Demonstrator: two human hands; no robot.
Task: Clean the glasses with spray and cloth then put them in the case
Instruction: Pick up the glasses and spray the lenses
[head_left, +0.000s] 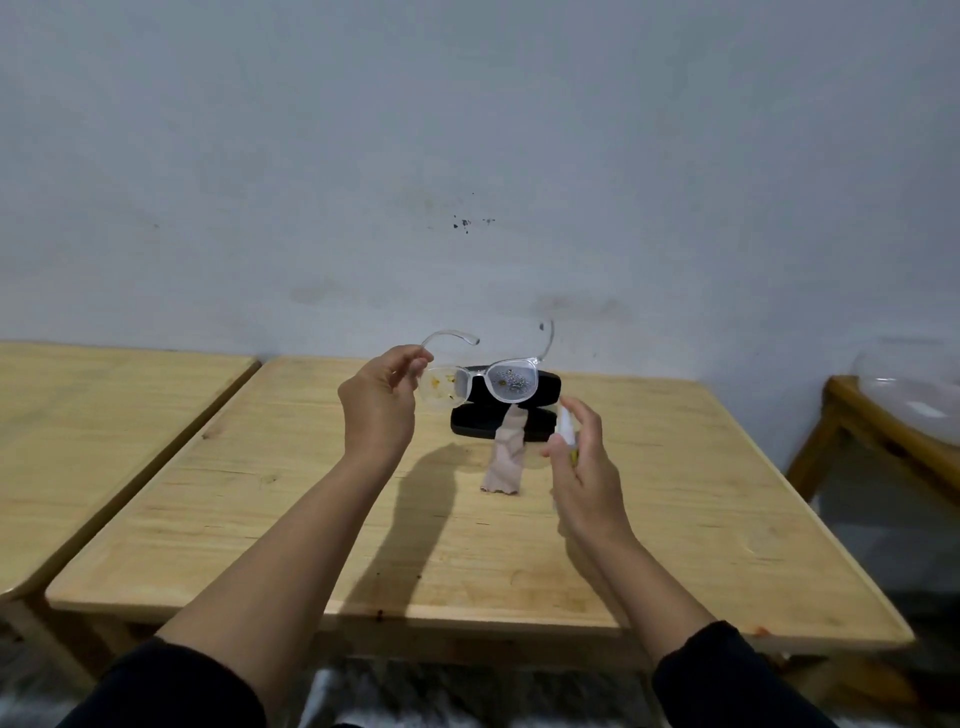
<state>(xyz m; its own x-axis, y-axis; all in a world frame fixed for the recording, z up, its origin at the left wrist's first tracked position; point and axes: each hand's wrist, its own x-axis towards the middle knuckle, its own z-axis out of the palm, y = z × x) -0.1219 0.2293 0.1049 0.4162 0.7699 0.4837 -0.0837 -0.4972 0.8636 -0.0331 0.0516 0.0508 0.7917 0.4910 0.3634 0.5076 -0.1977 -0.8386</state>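
Note:
My left hand (382, 402) holds up clear-framed glasses (485, 382) by their left corner, arms unfolded and pointing away from me. Both lenses carry yellowish smears and droplets. My right hand (582, 470) grips a small white spray bottle (566, 426), its top aimed toward the right lens from just below and to the right. Behind the glasses an open black case (467, 423) lies on the wooden table (675, 493). A pinkish cloth (506, 457) hangs out of the case onto the tabletop.
A second wooden table (93, 441) stands close on the left with a narrow gap between. At the right edge a wooden stand (872, 441) carries a clear plastic object (914, 395). A grey wall rises right behind the tables.

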